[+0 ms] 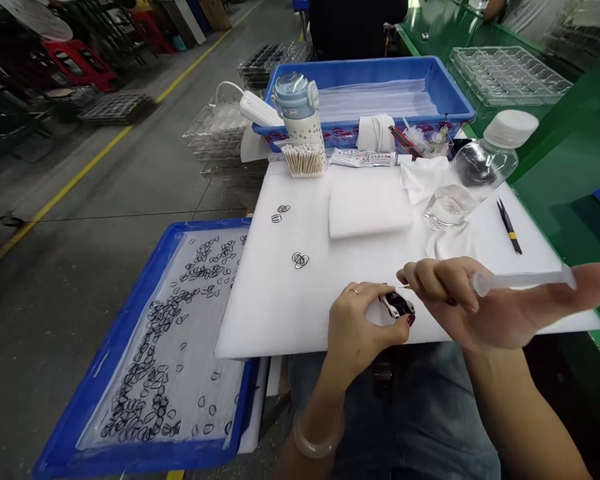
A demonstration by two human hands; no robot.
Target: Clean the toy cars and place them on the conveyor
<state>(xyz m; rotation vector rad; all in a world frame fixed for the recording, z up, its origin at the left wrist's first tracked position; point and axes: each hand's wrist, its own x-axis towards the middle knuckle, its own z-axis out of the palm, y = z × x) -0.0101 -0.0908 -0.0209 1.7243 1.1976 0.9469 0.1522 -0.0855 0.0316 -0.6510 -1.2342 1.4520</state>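
Observation:
Between the thumb and fingers of my left hand (357, 327) is a small white and black toy car (398, 305), held low over the front of the white foam board (280, 313). My right hand (460, 293) is closed around a translucent syringe (525, 280), with the thumb at its plunger end. The syringe's thin tip points left, close to the car; whether it touches the car I cannot tell. Small black rings (300, 260) lie in loose clusters on the board, left of my hands. A white foam block (370, 207) rests beyond them.
Many black rings fill a blue tray (115, 340) at the lower left. Cotton swabs (304, 160), a bottle (300, 110) and a blue bin (365, 67) stand at the back. A clear bottle (485, 160) with liquid and tweezers (509, 227) are at the right.

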